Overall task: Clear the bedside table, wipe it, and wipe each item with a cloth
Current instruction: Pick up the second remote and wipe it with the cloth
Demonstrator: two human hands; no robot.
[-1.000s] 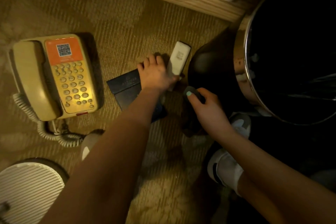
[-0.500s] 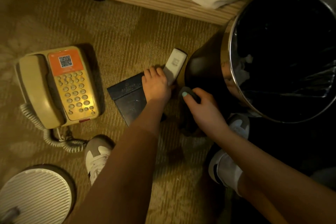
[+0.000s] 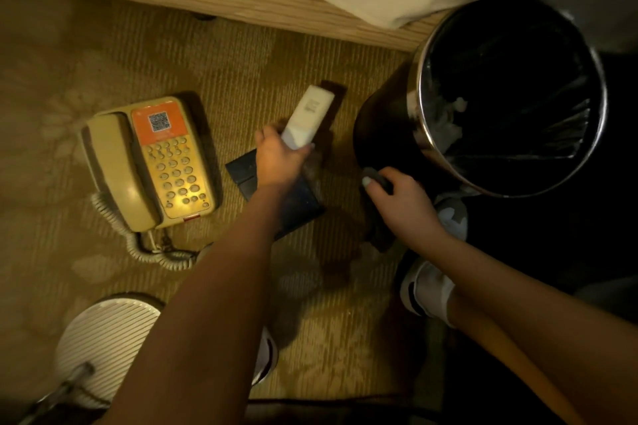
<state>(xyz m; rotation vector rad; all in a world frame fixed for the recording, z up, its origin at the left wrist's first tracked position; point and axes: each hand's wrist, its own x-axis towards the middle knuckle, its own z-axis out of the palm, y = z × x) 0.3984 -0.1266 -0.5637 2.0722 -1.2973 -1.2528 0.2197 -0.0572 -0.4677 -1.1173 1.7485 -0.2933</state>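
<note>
gripping the remote (image 3: 308,119) with left hand (image 3: 279,162), dark cloth (image 3: 378,235) with right hand (image 3: 400,203).

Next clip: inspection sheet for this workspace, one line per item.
Surface: patterned carpet; bedside table not in view.
Job's things: telephone and dark folder lie on carpet; white remote and dark cloth are in hand.
Clutter: nothing seen.
Grippers: left hand grips remote; right hand grips cloth.
Cables: coiled cord loops beside telephone.
Surroundings: wooden bed frame, lined bin, ribbed white disc.
</note>
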